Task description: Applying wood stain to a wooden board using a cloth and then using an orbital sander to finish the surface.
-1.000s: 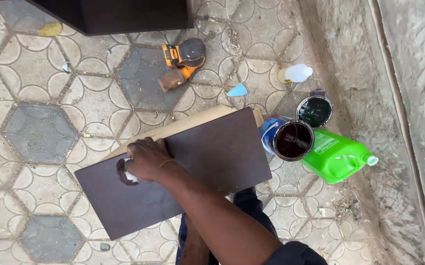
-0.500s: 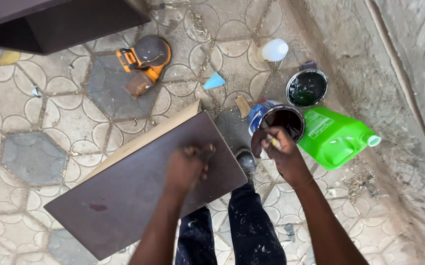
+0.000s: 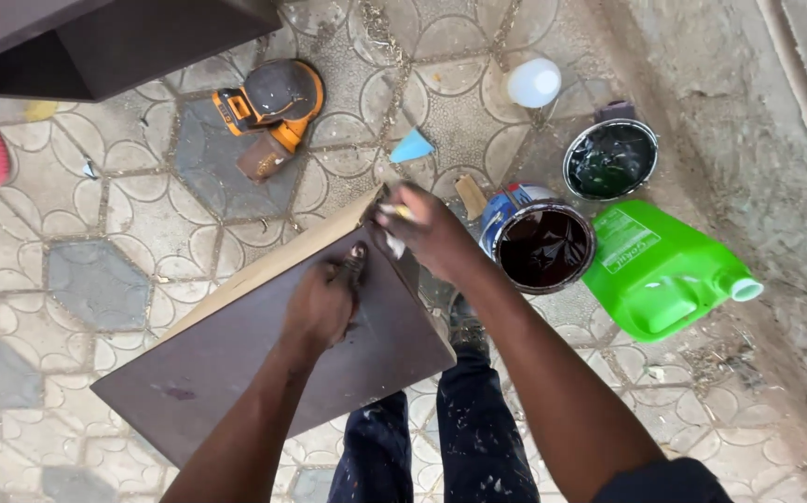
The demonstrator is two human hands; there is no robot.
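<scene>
Head view: left hand [image 3: 322, 305] lies knuckles-up, fingers curled, on the dark board [image 3: 273, 359] at centre; right hand [image 3: 427, 231], at one o'clock from it, pinches a pale rag [image 3: 392, 244] at the board's corner.

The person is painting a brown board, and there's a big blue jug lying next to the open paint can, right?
Not quite: the jug is bright green, not blue. The head view shows it lying beside the open paint can, near the brown board.
</scene>
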